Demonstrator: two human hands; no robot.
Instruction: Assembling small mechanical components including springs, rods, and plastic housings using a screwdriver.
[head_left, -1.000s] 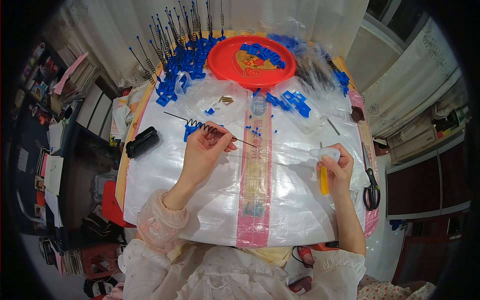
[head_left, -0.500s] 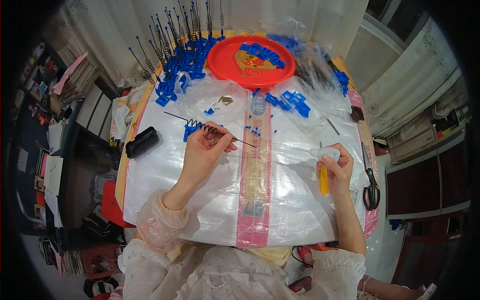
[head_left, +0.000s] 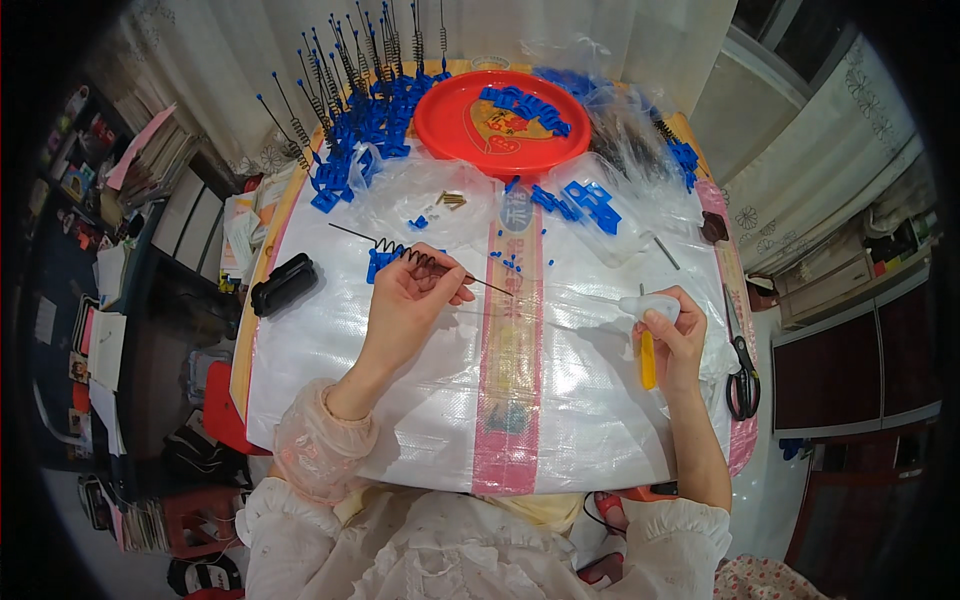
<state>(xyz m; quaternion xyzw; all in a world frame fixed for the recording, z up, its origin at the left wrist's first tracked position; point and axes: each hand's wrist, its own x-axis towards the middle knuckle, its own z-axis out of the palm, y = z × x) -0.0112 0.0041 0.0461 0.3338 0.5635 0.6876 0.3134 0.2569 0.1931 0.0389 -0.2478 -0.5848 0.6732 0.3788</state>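
Pinched in the fingers of my left hand (head_left: 418,295) is a black coiled spring wire (head_left: 388,246) with straight ends, its right end pointing over the pink stripe. Just behind that hand lies a blue plastic piece (head_left: 378,266), partly covered by it. Over on the right, my right hand (head_left: 678,330) is closed around a small white squeeze bottle (head_left: 652,308), whose thin nozzle points left toward the wire but stays apart from it. A yellow-handled tool (head_left: 648,362) is also in this hand; its grip hangs below the bottle.
Blue bases with upright spring wires (head_left: 375,110) crowd the back left. A red tray (head_left: 430,140) holds blue pieces. Plastic bags (head_left: 640,150), small blue bits (head_left: 510,262) and brass pins (head_left: 452,200) lie around. Black scissors (head_left: 742,380) rest right, a black case (head_left: 285,285) left.
Both my hands and what they hold stay in place. At the lower right, another person's arm has gone from view, and dotted fabric shows there now.
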